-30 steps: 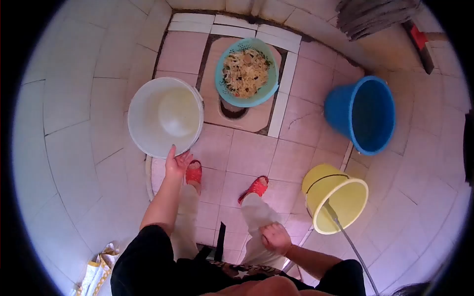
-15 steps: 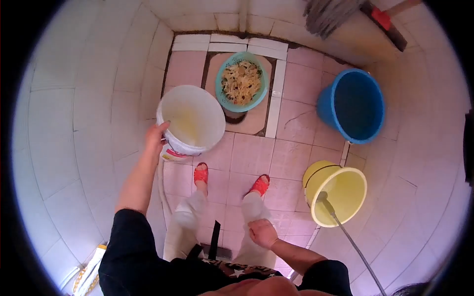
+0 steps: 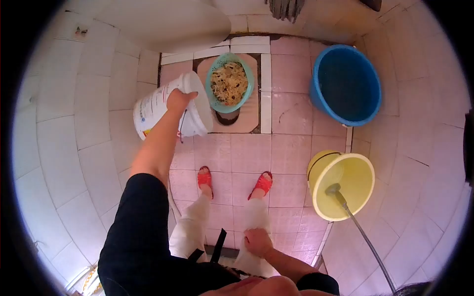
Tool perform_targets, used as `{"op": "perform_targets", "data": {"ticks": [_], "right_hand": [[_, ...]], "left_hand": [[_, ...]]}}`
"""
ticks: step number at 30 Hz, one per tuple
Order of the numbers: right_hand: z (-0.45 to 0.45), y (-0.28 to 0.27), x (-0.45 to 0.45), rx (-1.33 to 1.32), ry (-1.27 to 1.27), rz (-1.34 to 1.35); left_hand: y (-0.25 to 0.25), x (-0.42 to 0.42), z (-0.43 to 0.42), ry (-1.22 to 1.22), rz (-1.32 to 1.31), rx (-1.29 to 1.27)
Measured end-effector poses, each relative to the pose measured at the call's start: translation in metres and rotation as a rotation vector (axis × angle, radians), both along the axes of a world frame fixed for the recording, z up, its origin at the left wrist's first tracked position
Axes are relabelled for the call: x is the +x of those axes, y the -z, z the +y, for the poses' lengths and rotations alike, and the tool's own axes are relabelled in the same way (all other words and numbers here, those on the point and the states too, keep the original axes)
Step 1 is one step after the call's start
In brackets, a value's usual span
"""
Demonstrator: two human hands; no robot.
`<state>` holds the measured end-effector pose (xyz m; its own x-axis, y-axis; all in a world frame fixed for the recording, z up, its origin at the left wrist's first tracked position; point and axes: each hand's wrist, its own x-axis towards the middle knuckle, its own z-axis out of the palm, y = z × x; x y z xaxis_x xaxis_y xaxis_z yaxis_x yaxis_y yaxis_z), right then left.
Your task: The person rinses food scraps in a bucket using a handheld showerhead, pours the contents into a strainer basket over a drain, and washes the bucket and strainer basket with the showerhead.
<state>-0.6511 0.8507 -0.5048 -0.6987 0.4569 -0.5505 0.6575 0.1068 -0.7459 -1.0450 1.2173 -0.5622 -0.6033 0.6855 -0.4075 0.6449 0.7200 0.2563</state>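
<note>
My left hand (image 3: pixel 180 100) grips the rim of a white plastic bucket (image 3: pixel 160 111), fingers closed over its edge. The bucket is tipped on its side, mouth facing right, next to a turquoise colander (image 3: pixel 249 91). Noodle-like food scraps (image 3: pixel 229 82) with dark bits fill the colander, which rests over the pinkish squat toilet (image 3: pixel 247 118). The toilet's dark hole (image 3: pixel 227 117) shows just below the colander. My right hand (image 3: pixel 258 242) is closed in a fist against my right knee, with nothing visible in it. The inside of the white bucket is mostly hidden.
A blue bucket (image 3: pixel 316 93) of dark water stands at the right wall. Nearer me, a yellow bucket (image 3: pixel 365 197) holds a long-handled tool (image 3: pixel 365 237). Grey mop strands (image 3: pixel 285 9) hang at the back. Tiled walls close in on both sides.
My left hand has tilted the white bucket from nearly upright, with yellowish liquid showing inside, onto its side toward the colander. My right fist stays by my knee. The view has shifted.
</note>
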Motion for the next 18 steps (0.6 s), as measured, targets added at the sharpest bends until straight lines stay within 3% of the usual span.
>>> {"op": "perform_targets", "data": {"ticks": [2, 8, 18], "right_hand": [[-0.010, 0.003, 0.000, -0.003, 0.023, 0.000], [-0.023, 0.006, 0.005, 0.065, 0.215, 0.083], [-0.016, -0.001, -0.021, 0.166, 0.351, 0.010]], "left_hand": [[0.015, 0.010, 0.012, 0.075, 0.155, -0.079], [0.030, 0.013, 0.041, 0.153, 0.303, -0.063], [-0.046, -0.015, 0.048, 0.208, 0.282, 0.002]]}}
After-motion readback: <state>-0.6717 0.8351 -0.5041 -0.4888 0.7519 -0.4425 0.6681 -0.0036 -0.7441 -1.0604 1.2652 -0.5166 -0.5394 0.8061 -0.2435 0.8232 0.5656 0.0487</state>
